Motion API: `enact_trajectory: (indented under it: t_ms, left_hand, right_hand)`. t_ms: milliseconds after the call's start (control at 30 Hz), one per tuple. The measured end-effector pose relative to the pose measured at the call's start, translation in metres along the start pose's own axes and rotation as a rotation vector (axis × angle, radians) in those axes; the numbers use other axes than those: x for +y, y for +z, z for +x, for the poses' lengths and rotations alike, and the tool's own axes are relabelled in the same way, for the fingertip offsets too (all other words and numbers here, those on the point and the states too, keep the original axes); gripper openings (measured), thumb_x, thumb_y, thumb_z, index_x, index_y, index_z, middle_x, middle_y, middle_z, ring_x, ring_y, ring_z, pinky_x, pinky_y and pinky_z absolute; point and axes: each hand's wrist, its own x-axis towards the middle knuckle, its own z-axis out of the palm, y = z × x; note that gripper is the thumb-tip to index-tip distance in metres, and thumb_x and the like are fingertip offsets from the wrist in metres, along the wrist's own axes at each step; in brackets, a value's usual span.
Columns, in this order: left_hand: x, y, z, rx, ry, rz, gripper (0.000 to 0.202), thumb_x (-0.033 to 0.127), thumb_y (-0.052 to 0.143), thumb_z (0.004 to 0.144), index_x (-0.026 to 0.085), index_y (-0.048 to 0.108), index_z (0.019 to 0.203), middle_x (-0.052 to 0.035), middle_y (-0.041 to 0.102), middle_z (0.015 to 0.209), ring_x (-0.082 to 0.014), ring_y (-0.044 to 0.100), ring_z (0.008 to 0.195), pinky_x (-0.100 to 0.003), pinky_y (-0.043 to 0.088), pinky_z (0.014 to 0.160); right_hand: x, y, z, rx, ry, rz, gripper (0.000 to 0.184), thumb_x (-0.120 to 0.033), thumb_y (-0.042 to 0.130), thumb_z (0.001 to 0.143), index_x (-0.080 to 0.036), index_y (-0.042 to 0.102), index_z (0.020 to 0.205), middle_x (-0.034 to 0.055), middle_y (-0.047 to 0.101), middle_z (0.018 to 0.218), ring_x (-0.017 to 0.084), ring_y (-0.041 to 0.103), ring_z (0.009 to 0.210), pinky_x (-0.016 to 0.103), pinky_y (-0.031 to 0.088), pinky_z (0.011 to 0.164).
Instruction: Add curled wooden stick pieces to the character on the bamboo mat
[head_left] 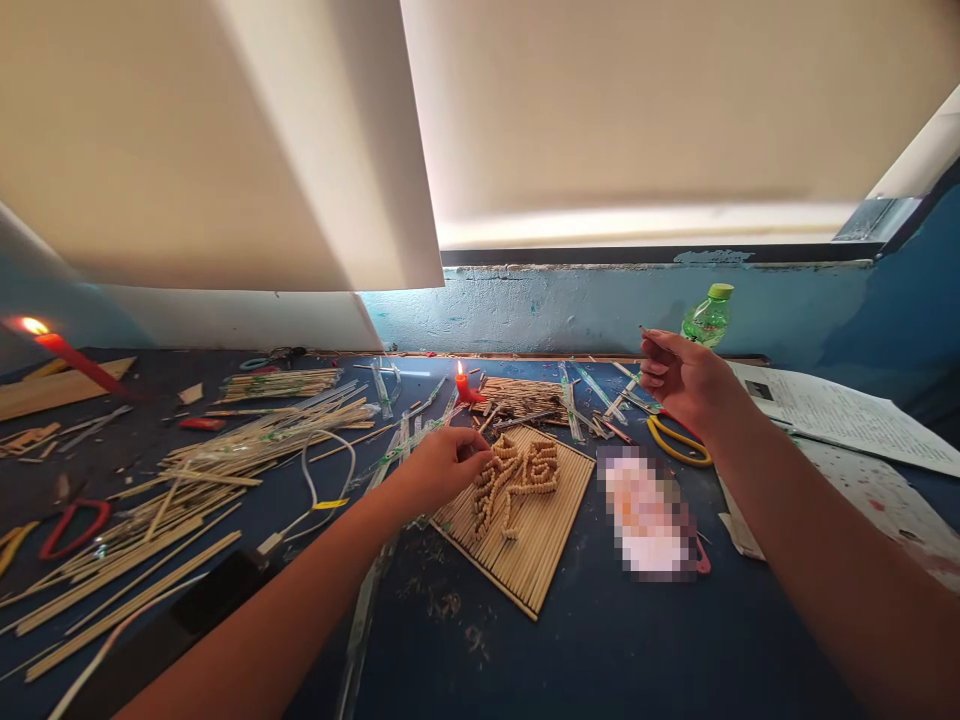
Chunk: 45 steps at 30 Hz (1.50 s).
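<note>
A square panel of thin wooden sticks (551, 560) lies on the dark blue table, turned cornerwise. Raised on it is a curving design of short stick pieces (532, 485). My left hand (450, 465) is at the design's upper left edge, thumb and fingers closed together; whether a piece is between them is hidden. Held up to the right, my right hand (682, 375) pinches a tiny piece with a dark end (643, 328), too small to name. A lit red candle (463, 385) stands behind the panel, beside a heap of short, partly blackened sticks (521, 400).
Long sticks (150, 530) and clear plastic sleeves (386, 388) cover the left side, with a white cable (307, 470). Another lit red candle (82, 365) leans at far left. Yellow-handled scissors (679, 445), a green bottle (707, 318) and printed sheets (847, 410) are at right.
</note>
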Motion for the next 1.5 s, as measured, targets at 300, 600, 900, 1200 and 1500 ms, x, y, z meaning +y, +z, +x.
enact_trajectory:
  t_ms: [300,600,900,1200,1500]
  left_hand:
    - [-0.008,-0.002,-0.002,-0.072,0.022,0.019,0.035,0.051,0.057,0.084,0.019,0.072,0.086,0.0018,0.051,0.059,-0.0145,0.045,0.055,-0.027,0.028,0.050]
    - [-0.007,-0.002,-0.002,-0.079,0.055,0.049,0.036,0.049,0.052,0.089,0.018,0.070,0.089,0.0019,0.050,0.062,-0.0134,0.044,0.057,-0.027,0.029,0.052]
    - [0.005,0.000,0.001,-0.083,0.088,0.133,0.037,0.050,0.051,0.089,0.020,0.072,0.089,0.0002,0.055,0.062,-0.0139,0.048,0.056,-0.027,0.030,0.051]
    - [0.012,0.010,0.008,-0.007,0.088,0.266,0.032,0.046,0.057,0.085,0.019,0.070,0.075,-0.0050,0.064,0.069,-0.0178,0.056,0.063,-0.029,0.034,0.054]
    - [0.044,0.023,0.039,-0.006,0.002,0.353,0.041,0.055,0.051,0.088,0.021,0.073,0.091,-0.0087,0.071,0.086,-0.0232,0.065,0.078,-0.030,0.044,0.059]
  right_hand:
    - [0.002,-0.002,0.002,0.000,0.012,-0.008,0.009,-0.018,0.076,0.073,-0.016,0.068,0.077,-0.0029,0.057,0.069,0.004,0.036,0.048,0.018,0.035,0.038]
    - [0.002,-0.001,0.002,0.010,0.008,-0.003,0.010,-0.018,0.076,0.072,-0.015,0.068,0.077,-0.0021,0.058,0.070,0.004,0.036,0.048,0.018,0.034,0.038]
    - [0.002,-0.002,0.002,0.014,0.010,0.003,0.004,-0.016,0.072,0.077,-0.014,0.068,0.078,-0.0023,0.057,0.069,0.004,0.036,0.049,0.018,0.034,0.038]
    - [0.003,-0.003,0.004,0.003,0.011,-0.002,0.007,-0.017,0.074,0.075,-0.015,0.068,0.077,-0.0023,0.059,0.070,0.004,0.037,0.048,0.019,0.034,0.039]
    - [0.004,-0.003,0.004,0.004,0.013,-0.011,0.010,-0.018,0.076,0.072,-0.016,0.068,0.077,-0.0027,0.059,0.070,0.004,0.036,0.048,0.019,0.034,0.039]
